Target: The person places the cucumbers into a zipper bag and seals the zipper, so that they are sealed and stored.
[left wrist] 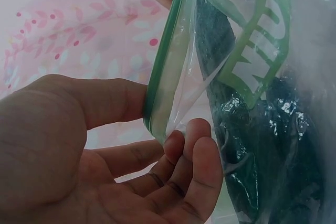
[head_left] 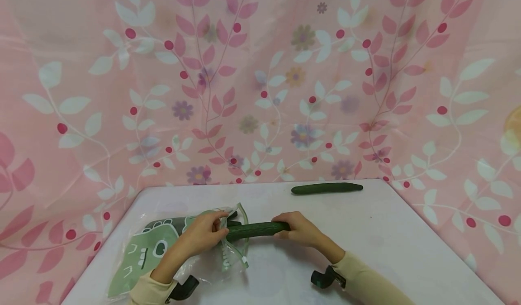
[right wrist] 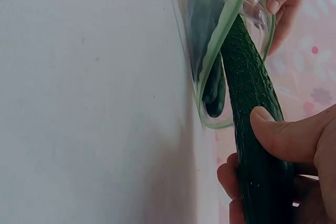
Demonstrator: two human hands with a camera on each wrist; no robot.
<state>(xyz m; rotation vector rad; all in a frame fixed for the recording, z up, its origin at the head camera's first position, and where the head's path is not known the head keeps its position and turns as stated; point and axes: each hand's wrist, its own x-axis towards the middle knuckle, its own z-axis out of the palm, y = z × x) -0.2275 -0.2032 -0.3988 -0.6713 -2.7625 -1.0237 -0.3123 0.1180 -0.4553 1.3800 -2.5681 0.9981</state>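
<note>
My right hand grips a dark green cucumber near one end, the thumb laid along its side in the right wrist view. The cucumber's other end passes into the mouth of a clear zip bag printed with a green cartoon face. My left hand pinches the bag's rim between thumb and fingers; close up, the green zip strip runs by the thumb tip. Inside the bag lie more cucumbers, partly hidden by the print and the plastic.
Another cucumber lies alone near the back edge of the white table. A pink floral curtain hangs behind the table. Each wrist carries a black camera mount, such as the one by the right sleeve.
</note>
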